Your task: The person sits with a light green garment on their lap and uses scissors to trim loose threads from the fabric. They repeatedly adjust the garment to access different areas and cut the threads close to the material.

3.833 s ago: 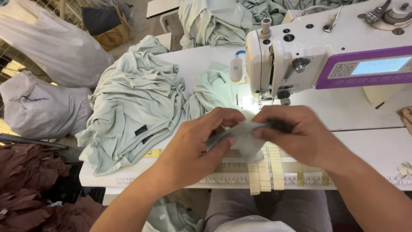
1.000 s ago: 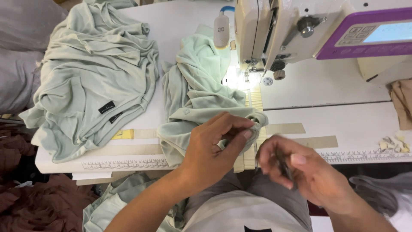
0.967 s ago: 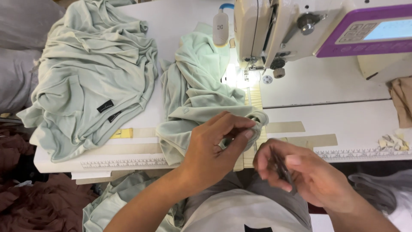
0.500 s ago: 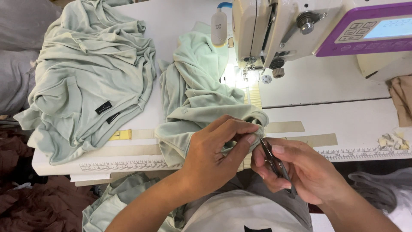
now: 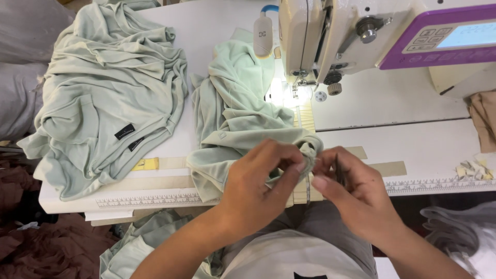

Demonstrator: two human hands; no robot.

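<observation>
- My left hand is closed in a pinch on the near edge of the pale green garment, thumb and fingers clamped on a bunched fold right at the front lip of the table.
- My right hand is curled shut around a thin dark tool, which sits upright between thumb and fingers; it may be a pair of thread snips, but my fingers hide most of it and I cannot tell for sure.
- The two hands are almost touching, with the pinched bit of fabric between them, just above my lap.
- The garment itself lies crumpled on the table, running from the sewing machine and its lit needle area down to my hands, where its hem hangs over the edge.
- To the left, well apart from it, a pile of the same green fabric sprawls across the table, with two small black labels showing near its lower side.
- A ruler strip runs along the table's front edge, and beige tape strips lie across the surface near my right hand.
- A small heap of pale scraps sits at the far right of the table.
- More green cloth hangs below the table by my left forearm.
</observation>
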